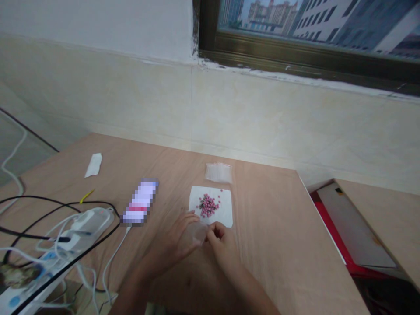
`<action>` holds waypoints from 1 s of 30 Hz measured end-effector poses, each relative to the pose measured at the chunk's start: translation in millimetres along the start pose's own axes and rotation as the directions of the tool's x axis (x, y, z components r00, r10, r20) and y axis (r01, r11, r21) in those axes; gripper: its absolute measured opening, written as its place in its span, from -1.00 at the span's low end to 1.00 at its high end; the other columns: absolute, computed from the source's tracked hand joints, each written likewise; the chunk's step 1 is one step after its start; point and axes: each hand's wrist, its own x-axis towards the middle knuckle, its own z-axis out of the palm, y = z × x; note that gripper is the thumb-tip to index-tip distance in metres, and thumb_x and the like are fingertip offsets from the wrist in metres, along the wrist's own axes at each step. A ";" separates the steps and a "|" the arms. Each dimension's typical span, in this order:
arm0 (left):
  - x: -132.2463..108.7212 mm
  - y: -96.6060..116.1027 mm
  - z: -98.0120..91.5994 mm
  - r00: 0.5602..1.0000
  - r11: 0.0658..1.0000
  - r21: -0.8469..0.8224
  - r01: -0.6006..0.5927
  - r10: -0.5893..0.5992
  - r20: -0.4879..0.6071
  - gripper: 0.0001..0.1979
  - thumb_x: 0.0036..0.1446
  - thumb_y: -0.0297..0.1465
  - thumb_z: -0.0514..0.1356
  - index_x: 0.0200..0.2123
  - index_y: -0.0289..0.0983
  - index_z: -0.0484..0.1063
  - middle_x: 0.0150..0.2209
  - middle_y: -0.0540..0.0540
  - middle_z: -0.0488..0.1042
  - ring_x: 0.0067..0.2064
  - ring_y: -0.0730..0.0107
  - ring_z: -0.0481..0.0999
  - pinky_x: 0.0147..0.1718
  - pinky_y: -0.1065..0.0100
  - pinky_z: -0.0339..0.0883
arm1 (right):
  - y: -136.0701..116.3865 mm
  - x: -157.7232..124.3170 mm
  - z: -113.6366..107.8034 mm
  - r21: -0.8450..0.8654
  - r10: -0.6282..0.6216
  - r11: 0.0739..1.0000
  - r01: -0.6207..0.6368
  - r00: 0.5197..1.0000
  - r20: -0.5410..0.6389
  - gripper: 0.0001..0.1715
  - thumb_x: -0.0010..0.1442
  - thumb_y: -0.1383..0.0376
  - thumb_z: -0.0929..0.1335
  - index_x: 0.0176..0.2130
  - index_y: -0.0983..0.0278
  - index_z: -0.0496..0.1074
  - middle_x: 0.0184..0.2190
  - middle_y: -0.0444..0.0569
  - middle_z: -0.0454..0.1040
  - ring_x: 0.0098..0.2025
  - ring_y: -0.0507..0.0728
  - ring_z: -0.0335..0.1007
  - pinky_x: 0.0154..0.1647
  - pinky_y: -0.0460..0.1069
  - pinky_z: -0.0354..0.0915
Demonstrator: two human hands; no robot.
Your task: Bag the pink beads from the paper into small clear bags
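Observation:
A small clear plastic bag is between my two hands, just in front of a white paper sheet. My left hand holds the bag's left side, thumb at its lower edge and fingers at its upper edge. With thumb and index finger pinched together, my right hand grips the bag's right edge. A pile of small pink bead-like pieces lies on the sheet, a few of them scattered around it. Behind the sheet is a stack of clear plastic bags.
Left of my hands lies a phone with a charging cable. A white power strip with tangled cords fills the left side. A white paper scrap and a yellow strip lie farther back. The table meets the wall.

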 end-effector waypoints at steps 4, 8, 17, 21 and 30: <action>3.2 -8.8 2.3 0.999 0.998 0.063 -0.012 0.015 -0.045 -0.48 -0.11 -0.31 0.16 -0.03 -0.23 0.10 -0.02 -0.14 0.24 0.04 0.23 0.18 0.01 0.13 0.11 | -0.6 12.6 -6.6 0.201 0.030 0.976 -0.083 0.967 0.254 -0.83 -0.07 0.30 0.19 -0.63 0.29 0.20 -0.68 -0.17 0.25 -0.59 -0.02 0.14 -0.53 -0.11 0.09; 10.5 -23.1 1.2 0.992 0.996 0.087 0.022 -0.011 -0.124 -0.55 -0.11 -0.30 0.16 -0.10 -0.23 0.18 -0.11 -0.12 0.32 -0.04 0.23 0.27 -0.06 0.16 0.18 | 14.2 53.5 -18.2 0.077 -0.029 0.997 0.026 0.999 0.030 -0.77 0.00 0.20 0.19 -0.54 0.29 0.24 -0.60 -0.12 0.29 -0.55 0.01 0.17 -0.51 -0.09 0.11; 21.3 -30.3 0.5 0.987 0.982 0.141 0.126 -0.109 -0.120 -0.56 -0.15 -0.26 0.17 -0.15 -0.25 0.22 -0.16 -0.12 0.35 -0.09 0.20 0.29 -0.04 0.05 0.04 | 55.7 144.6 -37.2 -0.612 -0.271 0.787 0.083 0.937 -0.222 -0.90 -0.06 0.39 0.23 -0.46 0.35 0.31 -0.45 0.02 0.31 -0.39 0.09 0.21 -0.36 -0.04 0.13; 22.8 -27.8 0.9 0.983 0.974 0.163 0.157 -0.137 -0.126 -0.58 -0.16 -0.27 0.18 -0.17 -0.27 0.25 -0.17 -0.14 0.37 -0.10 0.18 0.30 -0.06 0.11 0.08 | 51.3 141.7 -41.3 -0.561 -0.290 0.819 0.116 0.929 -0.231 -0.89 -0.05 0.40 0.22 -0.49 0.36 0.32 -0.48 0.00 0.32 -0.41 0.06 0.21 -0.36 -0.06 0.13; 30.7 -39.5 20.4 0.974 0.960 0.241 0.142 -0.092 -0.206 -0.58 -0.10 -0.23 0.14 -0.17 -0.31 0.24 -0.20 -0.17 0.36 -0.14 0.15 0.31 -0.13 0.17 0.15 | 0.3 66.8 2.4 -0.214 -0.378 0.895 0.392 0.920 0.104 -0.90 -0.05 0.30 0.30 -0.45 0.28 0.39 -0.52 -0.11 0.36 -0.42 0.03 0.25 -0.35 -0.07 0.15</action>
